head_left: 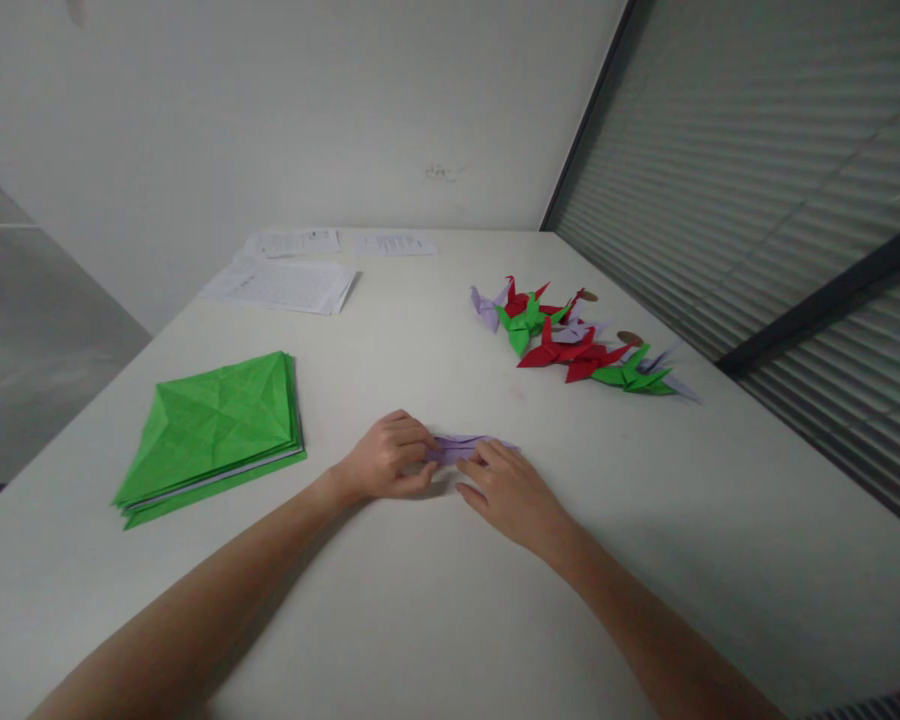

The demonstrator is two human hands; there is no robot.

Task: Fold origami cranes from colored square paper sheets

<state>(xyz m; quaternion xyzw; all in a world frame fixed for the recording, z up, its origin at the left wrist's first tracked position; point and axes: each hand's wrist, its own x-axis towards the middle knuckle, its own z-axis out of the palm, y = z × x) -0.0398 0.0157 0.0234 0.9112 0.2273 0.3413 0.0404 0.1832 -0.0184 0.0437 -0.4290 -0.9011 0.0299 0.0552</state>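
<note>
A narrow folded piece of lilac paper lies on the white table in front of me. My left hand has its fingers curled and pinched on the paper's left end. My right hand rests flatter, with its fingertips pressing down on the paper's near edge. Most of the paper is covered by my fingers.
A stack of creased green paper squares lies to the left. A cluster of finished red, green and lilac folded paper figures sits at the right rear. Printed white sheets lie at the far side. Window blinds border the table's right edge.
</note>
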